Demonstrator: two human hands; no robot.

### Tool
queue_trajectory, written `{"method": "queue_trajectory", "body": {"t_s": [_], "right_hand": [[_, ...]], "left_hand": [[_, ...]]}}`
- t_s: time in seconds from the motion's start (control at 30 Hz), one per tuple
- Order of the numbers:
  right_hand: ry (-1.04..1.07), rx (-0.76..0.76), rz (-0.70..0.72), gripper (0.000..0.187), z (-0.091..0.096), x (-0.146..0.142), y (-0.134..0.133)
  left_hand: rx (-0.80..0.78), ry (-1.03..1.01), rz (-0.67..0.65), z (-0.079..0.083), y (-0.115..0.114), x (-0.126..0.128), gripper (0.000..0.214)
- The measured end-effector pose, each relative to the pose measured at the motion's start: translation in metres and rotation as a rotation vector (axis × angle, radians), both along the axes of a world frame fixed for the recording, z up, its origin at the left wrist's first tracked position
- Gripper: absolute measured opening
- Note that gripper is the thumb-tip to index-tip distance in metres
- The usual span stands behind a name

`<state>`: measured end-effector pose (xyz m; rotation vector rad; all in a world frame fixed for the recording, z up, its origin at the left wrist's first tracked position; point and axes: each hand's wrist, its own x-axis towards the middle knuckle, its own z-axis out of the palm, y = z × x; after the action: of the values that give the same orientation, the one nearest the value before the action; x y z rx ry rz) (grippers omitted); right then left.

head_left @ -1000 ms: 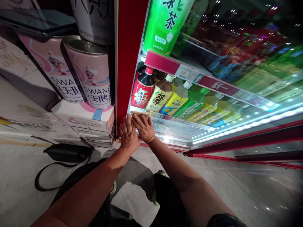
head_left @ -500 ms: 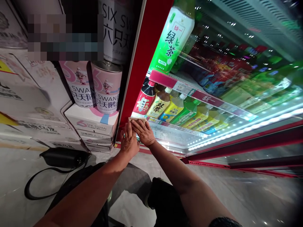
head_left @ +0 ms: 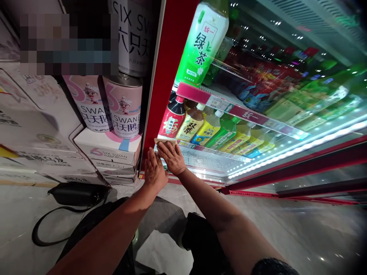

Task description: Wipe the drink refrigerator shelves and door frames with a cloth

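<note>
Red-framed drinks cooler (head_left: 167, 49), lit; bottle row (head_left: 189, 126) inside, low. Black bag (head_left: 77, 194) at lower left. Right hand (head_left: 171, 157) flat, fingers extended, slightly apart, over tan cloth (head_left: 169, 141). Left hand (head_left: 155, 171) alongside, fingers straight, close together; contact unclear. Cloth at cooler's lower left corner, edge beyond right fingertips.

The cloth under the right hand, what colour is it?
Beige: the cloth shows best in the head view, where its edge pokes past the right hand.

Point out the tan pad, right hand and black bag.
Tan pad (head_left: 165, 141): head view, exposed upper edge.
Right hand (head_left: 172, 157): head view, back of hand.
Black bag (head_left: 76, 194): head view, middle of body.
</note>
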<state>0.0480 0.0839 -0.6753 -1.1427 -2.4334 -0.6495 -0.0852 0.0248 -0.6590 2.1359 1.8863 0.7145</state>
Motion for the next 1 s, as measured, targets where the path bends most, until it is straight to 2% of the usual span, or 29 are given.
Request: {"method": "queue_trajectory", "body": {"t_s": [0.23,0.37,0.5,0.6,0.8,0.9,1.0], "right_hand": [[-0.016,0.01,0.096,0.049,-0.01,0.0,0.0],[0.021,0.132,0.04,0.051,-0.011,0.004,-0.001],[0.01,0.235,0.08,0.041,-0.022,0.012,-0.004],[0.001,0.204,0.137,0.04,-0.026,0.02,-0.007],[0.051,0.114,0.068,0.049,-0.021,0.033,-0.008],[0.031,0.119,0.115,0.046,-0.023,0.037,-0.008],[0.023,0.091,0.132,0.051,-0.021,0.044,-0.01]], "left_hand": [[-0.066,-0.006,-0.008,-0.005,0.003,-0.004,0.096],[0.013,-0.05,-0.057,-0.007,0.003,-0.007,0.097],[-0.066,-0.116,-0.038,-0.006,0.002,-0.005,0.095],[-0.181,-0.217,0.029,-0.005,0.005,-0.003,0.099],[-0.314,-0.418,0.098,0.003,0.015,0.001,0.104],[-0.35,-0.478,0.132,0.006,0.017,0.006,0.102],[-0.352,-0.527,0.154,0.005,0.018,0.009,0.102]]}}
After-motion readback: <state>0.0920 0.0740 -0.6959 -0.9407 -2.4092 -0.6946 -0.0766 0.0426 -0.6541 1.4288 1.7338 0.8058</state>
